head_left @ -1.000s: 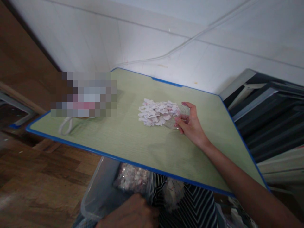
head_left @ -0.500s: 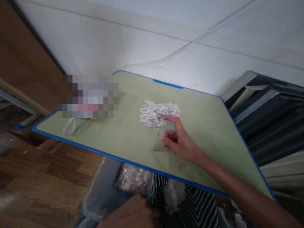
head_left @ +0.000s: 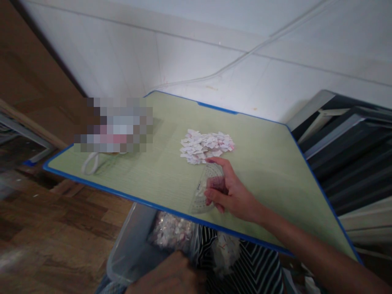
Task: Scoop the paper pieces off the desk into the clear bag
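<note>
My right hand (head_left: 228, 190) is closed on a clear plastic protractor (head_left: 202, 192), holding it tilted over the green board near its front edge. Just beyond my fingertips lies a heap of torn white paper scraps (head_left: 205, 145), a few of them pinkish. Low in the view, my left hand (head_left: 167, 275) is bent with the knuckles up; its fingers are mostly hidden and dark. To its right a clear plastic bag (head_left: 226, 251) with some scraps in it rests on the striped clothing over my lap; I cannot tell whether my left hand grips it.
The green board (head_left: 147, 171) has a blue rim. A blurred-out object (head_left: 114, 126) with a white loop strap sits at its left. Below the front edge is a translucent bin (head_left: 128, 241) holding a bag of scraps (head_left: 173, 230). Dark folded panels (head_left: 352, 151) lean at right, against the wall.
My right hand has drawn the protractor back from the paper heap toward the board's front edge. The heap looks the same, and my left hand has hardly moved.
</note>
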A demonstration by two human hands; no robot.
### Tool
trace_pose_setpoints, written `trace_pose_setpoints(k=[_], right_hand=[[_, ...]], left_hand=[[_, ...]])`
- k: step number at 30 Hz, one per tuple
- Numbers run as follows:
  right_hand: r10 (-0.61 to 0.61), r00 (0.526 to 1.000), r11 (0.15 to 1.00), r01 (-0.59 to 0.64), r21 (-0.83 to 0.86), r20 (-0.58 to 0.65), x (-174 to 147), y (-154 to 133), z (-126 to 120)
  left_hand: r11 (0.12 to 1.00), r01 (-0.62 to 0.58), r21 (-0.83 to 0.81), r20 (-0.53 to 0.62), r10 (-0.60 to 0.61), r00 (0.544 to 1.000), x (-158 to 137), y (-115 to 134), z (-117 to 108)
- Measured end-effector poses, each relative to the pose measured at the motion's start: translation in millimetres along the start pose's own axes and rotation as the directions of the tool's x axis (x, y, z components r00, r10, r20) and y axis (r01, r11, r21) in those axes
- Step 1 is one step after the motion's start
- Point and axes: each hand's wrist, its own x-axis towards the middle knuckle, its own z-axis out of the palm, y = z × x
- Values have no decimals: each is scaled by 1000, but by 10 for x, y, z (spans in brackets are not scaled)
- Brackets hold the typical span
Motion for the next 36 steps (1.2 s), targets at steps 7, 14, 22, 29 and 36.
trace_pose_setpoints(k=[7, 14, 22, 29, 36], right_hand=[[-117, 880, 982, 33, -187, -460, 179, 85, -441], [-154, 859, 961, 14, -277, -489, 262, 113, -587], [-133, 838, 966, -11, -259, -530, 243, 58, -567], [-98, 866, 966, -35, -256, -490, 251, 58, -560], [-55, 887, 965, -70, -252, -458, 236, 37, -537]], left_hand=[[998, 3, 64, 117, -11, 993, 37, 26, -68], [998, -22, 51, 131, 16, 991, 72, 25, -150], [996, -54, 71, 118, 46, 992, 76, 24, -154], [997, -53, 55, 89, 48, 995, 78, 28, -168], [996, -61, 72, 127, 51, 991, 106, 25, -193]])
